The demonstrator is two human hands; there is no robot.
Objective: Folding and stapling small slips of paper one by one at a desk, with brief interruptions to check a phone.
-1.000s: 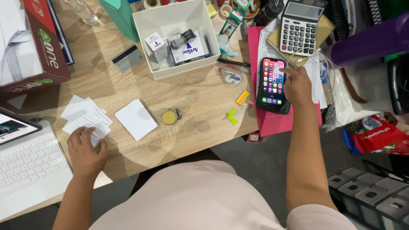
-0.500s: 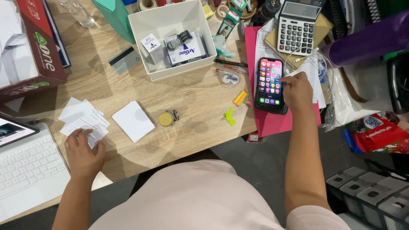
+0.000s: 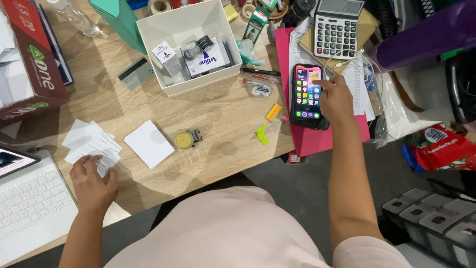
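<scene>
Right hand on the phone: index fingertip touching the lit screen, other fingers loosely curled beside the right edge, nothing gripped. Phone lying flat, face up, in a dark case on a pink folder near the right front edge of the desk.

Handling guess for the phone: rigid slab, moderately heavy for its size, glass face smooth, slippery and fragile. Case probably rubbery, so better grip there. Best taken by the two long edges, thumb on one side, fingers on the other. Smooth folder underneath, so likely to slide if pushed from the side.

Left hand open, palm down, fingertips resting on a loose stack of paper slips at the left front of the desk. Slips thin, light, floppy, fanned out; easy to scatter, easiest to pin flat or pinch at a corner. Plain white notepad just right of them, apart.

Other bits: small yellow round thing with a metal clip mid-desk, exact kind unclear. Neon sticky tabs just left of the folder. White cardboard box behind, open, boxy, small packages inside. Calculator hard plastic, behind the phone. White keyboard at the left edge. Desk top light wood grain, matte.
</scene>
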